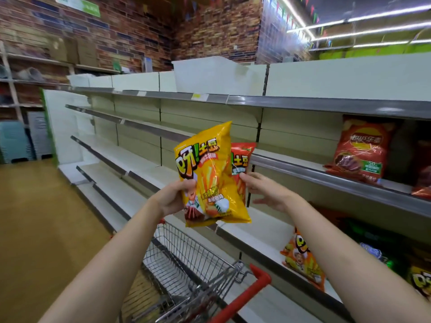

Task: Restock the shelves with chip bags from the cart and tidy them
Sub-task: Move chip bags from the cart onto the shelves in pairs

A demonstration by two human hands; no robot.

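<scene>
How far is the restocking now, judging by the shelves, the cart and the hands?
Done: a dark red chip bag stands on an upper shelf, an orange chip bag on a lower one. In hand: the left hand grips a yellow chip bag; the right hand touches a red chip bag behind it. Left: most grey metal shelves are bare. The visible part of the wire shopping cart shows no bags.

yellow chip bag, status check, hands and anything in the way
Left hand grips the yellow chip bag. Right hand pinches the red chip bag behind it. Both above the wire cart; shelf ahead bare, nothing blocking.
</scene>
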